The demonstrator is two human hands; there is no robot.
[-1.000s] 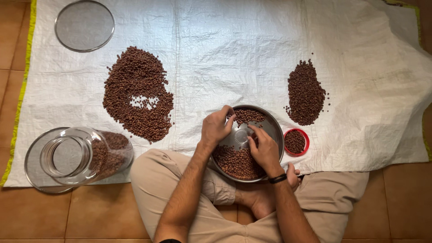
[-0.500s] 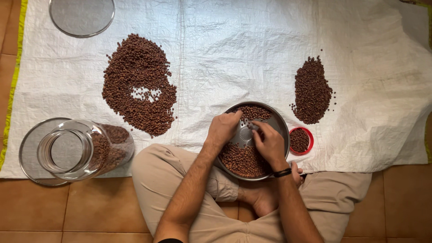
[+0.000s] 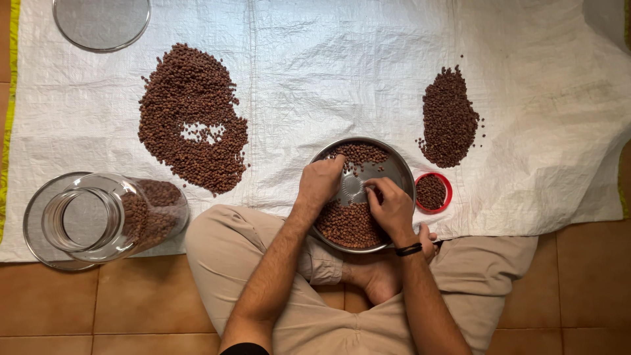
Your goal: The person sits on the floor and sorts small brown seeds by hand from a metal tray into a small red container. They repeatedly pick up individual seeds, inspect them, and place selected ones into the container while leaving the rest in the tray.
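Note:
A round steel plate (image 3: 398,172) holds brown beans in two patches, with bare metal in the middle. My left hand (image 3: 320,182) rests on the plate's left rim with its fingers curled over the edge. My right hand (image 3: 392,207) lies over the plate's lower right, fingertips pinched down among the beans near the centre. A black band circles that wrist. Whether a bean sits between the fingers I cannot tell.
A white woven sheet (image 3: 342,72) covers the tiled floor. On it lie a large bean pile (image 3: 187,118), a smaller pile (image 3: 449,118), a red lid of beans (image 3: 432,192), a tipped glass jar (image 3: 108,213) on a steel plate, and another plate (image 3: 100,21).
My right hand's fingertips have shifted slightly within the plate's centre. The left hand stays on the rim. The view has drifted a little.

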